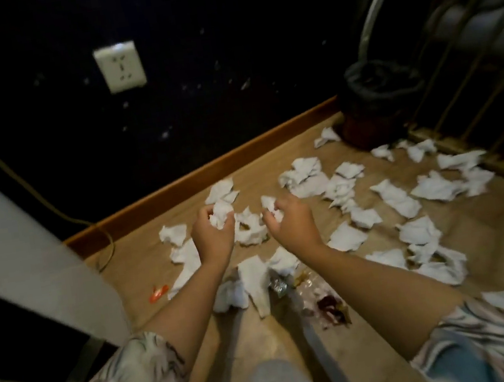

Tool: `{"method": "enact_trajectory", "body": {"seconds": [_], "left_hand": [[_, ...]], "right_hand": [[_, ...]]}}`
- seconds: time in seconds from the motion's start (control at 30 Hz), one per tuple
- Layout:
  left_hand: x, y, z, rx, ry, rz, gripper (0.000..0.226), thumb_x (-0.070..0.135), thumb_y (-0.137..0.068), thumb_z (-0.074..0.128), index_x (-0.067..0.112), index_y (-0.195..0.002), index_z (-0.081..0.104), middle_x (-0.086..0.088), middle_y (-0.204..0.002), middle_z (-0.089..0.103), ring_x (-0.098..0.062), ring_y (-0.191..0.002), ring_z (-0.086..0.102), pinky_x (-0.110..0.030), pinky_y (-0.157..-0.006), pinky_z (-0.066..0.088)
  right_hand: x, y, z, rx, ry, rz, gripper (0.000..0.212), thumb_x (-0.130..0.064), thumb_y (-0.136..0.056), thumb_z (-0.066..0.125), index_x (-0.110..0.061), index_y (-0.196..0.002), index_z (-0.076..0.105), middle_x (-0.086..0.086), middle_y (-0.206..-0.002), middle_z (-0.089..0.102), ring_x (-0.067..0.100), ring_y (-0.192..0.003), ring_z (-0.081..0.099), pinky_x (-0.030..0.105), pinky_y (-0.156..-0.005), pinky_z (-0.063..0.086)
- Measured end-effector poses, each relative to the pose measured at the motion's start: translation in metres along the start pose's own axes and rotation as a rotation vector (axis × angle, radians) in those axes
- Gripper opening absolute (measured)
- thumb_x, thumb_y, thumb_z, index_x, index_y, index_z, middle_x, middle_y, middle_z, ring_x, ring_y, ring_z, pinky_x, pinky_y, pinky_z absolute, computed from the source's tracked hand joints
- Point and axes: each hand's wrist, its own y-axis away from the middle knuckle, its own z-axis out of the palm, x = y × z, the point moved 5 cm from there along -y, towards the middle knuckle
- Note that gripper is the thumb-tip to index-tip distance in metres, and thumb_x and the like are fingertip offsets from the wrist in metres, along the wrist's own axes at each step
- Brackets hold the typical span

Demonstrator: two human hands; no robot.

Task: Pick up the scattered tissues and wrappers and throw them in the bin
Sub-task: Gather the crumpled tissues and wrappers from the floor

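Two bare hands at frame centre: the left hand (212, 232) curls around a crumpled white tissue (221, 216), the right hand (290, 221) grips another soft wad (269, 205). More crumpled white tissues (395, 198) litter the tan wooden floor (144, 264). A round dark-lined bin (381, 82) stands upper right.

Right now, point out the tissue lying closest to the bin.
It is the small crumpled tissue at the bin's left foot, near the skirting board. It almost touches the bin's base; every other tissue lies farther out on the floor.
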Motion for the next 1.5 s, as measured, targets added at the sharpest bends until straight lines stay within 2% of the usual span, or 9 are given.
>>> {"method": "enact_trajectory", "body": {"seconds": [0.2,0.4,0.5,0.73,0.9,1.1,1.2,1.33,1.5], "left_hand": [[0.148,-0.011,0.034,-0.109,0.068,0.234,0.030,0.017,-0.090,0.063,0.020,-0.120,0.063,-0.002,-0.117,0.052,-0.015,-0.099,0.054,-0.029,-0.089,0.047],[0.251,-0.022,0.083,-0.204,0.116,0.362,0.018,0.029,-0.082,0.073,0.018,-0.097,0.072,-0.010,-0.114,0.059,-0.011,-0.091,0.058,-0.024,-0.083,0.048],[0.272,-0.041,0.124,-0.220,0.189,0.260,0.033,0.053,-0.069,0.073,0.027,-0.088,0.071,-0.009,-0.106,0.066,-0.017,-0.088,0.065,-0.040,-0.084,0.057],[0.284,-0.084,0.249,-0.280,0.412,-0.044,0.043,0.058,-0.068,0.077,0.021,-0.089,0.068,-0.004,-0.088,0.072,-0.023,-0.083,0.069,-0.046,-0.079,0.060],[0.269,-0.131,0.348,-0.277,0.485,-0.207,0.048,0.051,-0.075,0.076,0.016,-0.106,0.065,-0.006,-0.103,0.069,-0.025,-0.094,0.066,-0.044,-0.086,0.057],[0.261,-0.186,0.462,-0.267,0.619,-0.396,0.039,0.050,-0.075,0.076,0.014,-0.081,0.062,-0.002,-0.084,0.068,-0.022,-0.082,0.069,-0.035,-0.074,0.058],[0.252,-0.207,0.514,-0.270,0.635,-0.452,0.042,0.052,-0.077,0.074,0.014,-0.082,0.058,-0.001,-0.082,0.064,-0.020,-0.076,0.064,-0.038,-0.081,0.057],[0.252,-0.231,0.573,-0.263,0.623,-0.495,0.058,0.060,-0.075,0.072,0.010,-0.100,0.056,-0.001,-0.079,0.057,-0.023,-0.078,0.062,-0.040,-0.088,0.055],[0.277,-0.254,0.623,-0.230,0.611,-0.495,0.062,0.062,-0.080,0.064,0.008,-0.108,0.056,0.000,-0.081,0.055,-0.027,-0.083,0.062,-0.037,-0.082,0.053]], "right_hand": [[-0.034,-0.043,-0.135,0.230,-0.007,-0.059,0.023,-0.025,-0.091,0.060,-0.017,-0.071,0.053,-0.001,-0.075,0.049,0.016,-0.070,0.048,0.025,-0.063,0.032],[-0.025,-0.081,-0.221,0.428,-0.008,-0.081,0.035,-0.028,-0.093,0.061,-0.021,-0.065,0.041,-0.004,-0.073,0.040,0.011,-0.062,0.040,0.021,-0.057,0.023],[0.000,-0.111,-0.243,0.492,-0.046,-0.065,0.033,-0.025,-0.093,0.060,-0.015,-0.066,0.042,0.000,-0.074,0.042,0.015,-0.064,0.043,0.024,-0.061,0.028],[0.096,-0.213,-0.256,0.529,-0.228,0.083,0.026,-0.028,-0.093,0.056,-0.013,-0.073,0.053,0.005,-0.076,0.054,0.019,-0.068,0.052,0.028,-0.058,0.036],[0.184,-0.282,-0.242,0.552,-0.433,0.305,0.029,-0.029,-0.092,0.058,-0.019,-0.066,0.050,-0.002,-0.063,0.052,0.014,-0.059,0.050,0.026,-0.050,0.036],[0.289,-0.368,-0.222,0.579,-0.695,0.578,0.033,-0.026,-0.091,0.060,-0.009,-0.064,0.051,0.002,-0.061,0.051,0.017,-0.058,0.047,0.028,-0.053,0.038],[0.334,-0.406,-0.206,0.574,-0.916,0.720,0.020,-0.025,-0.089,0.060,-0.010,-0.082,0.072,0.004,-0.082,0.071,0.022,-0.076,0.065,0.035,-0.075,0.056],[0.375,-0.440,-0.208,0.586,-1.015,0.823,0.028,-0.035,-0.095,0.057,-0.011,-0.086,0.067,0.003,-0.095,0.063,0.027,-0.089,0.062,0.037,-0.086,0.052],[0.399,-0.490,-0.207,0.619,-1.286,0.977,0.076,-0.062,-0.083,0.057,-0.012,-0.139,0.046,0.012,-0.133,0.058,0.035,-0.115,0.058,0.047,-0.101,0.048]]}}
